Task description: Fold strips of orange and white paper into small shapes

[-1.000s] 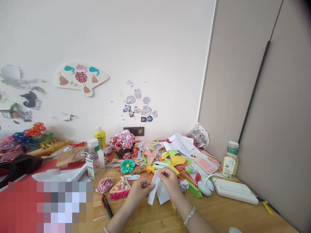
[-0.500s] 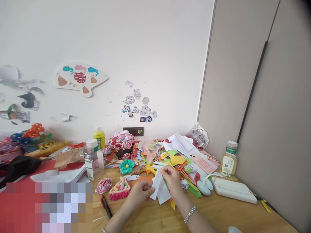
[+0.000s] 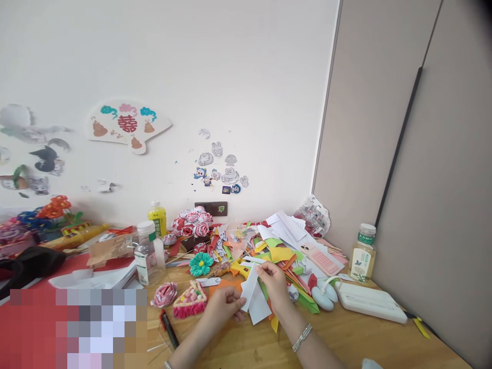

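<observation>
On the counter, a heap of coloured paper spreads toward the wall. In front of the heap, the right hand pinches the top of a folded white paper; the left hand pinches its left edge. A second ago a gap split its lower ends; now the narrow strip overlaps the wider part, so the layers seem better gathered. A teal flower lies left of the heap.
</observation>
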`<state>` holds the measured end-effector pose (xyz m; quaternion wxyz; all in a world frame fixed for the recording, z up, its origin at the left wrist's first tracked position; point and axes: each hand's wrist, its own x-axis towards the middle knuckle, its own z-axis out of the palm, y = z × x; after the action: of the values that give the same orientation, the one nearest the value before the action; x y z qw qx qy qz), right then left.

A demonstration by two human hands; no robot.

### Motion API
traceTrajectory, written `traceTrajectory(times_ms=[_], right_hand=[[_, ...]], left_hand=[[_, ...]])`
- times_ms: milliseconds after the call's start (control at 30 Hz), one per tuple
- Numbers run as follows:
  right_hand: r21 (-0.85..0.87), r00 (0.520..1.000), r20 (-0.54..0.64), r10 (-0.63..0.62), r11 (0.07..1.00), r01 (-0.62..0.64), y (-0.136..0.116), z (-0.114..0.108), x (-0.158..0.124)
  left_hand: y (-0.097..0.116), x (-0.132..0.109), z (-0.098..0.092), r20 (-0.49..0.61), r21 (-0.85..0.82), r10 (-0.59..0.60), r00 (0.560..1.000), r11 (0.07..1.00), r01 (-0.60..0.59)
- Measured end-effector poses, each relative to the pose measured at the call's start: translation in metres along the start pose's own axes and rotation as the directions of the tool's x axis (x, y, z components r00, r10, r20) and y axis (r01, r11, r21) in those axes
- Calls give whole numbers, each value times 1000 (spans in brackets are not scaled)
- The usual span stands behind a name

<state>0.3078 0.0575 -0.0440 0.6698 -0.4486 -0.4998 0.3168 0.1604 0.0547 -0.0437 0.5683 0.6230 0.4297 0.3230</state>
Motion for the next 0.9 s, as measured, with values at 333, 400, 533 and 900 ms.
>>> traceTrajectory(times_ms=[333,400,533,900], right_hand=[[122,982,162,100,985,-121,-5,2,-3],[135,973,200,117,980,-146,-4,3,-4],[152,965,226,132,974,-168,-3,4,-6],[39,930,344,127,988,-149,-10,8,-12]], left_hand=[[1,-5,-1,13,144,144,990,979,-144],[-3,-3,-2,11,186,166,986,969,-165],[-7,0,-3,23,163,171,985,971,-173],[3,-5,-2,-10,115,181,983,977,-178]])
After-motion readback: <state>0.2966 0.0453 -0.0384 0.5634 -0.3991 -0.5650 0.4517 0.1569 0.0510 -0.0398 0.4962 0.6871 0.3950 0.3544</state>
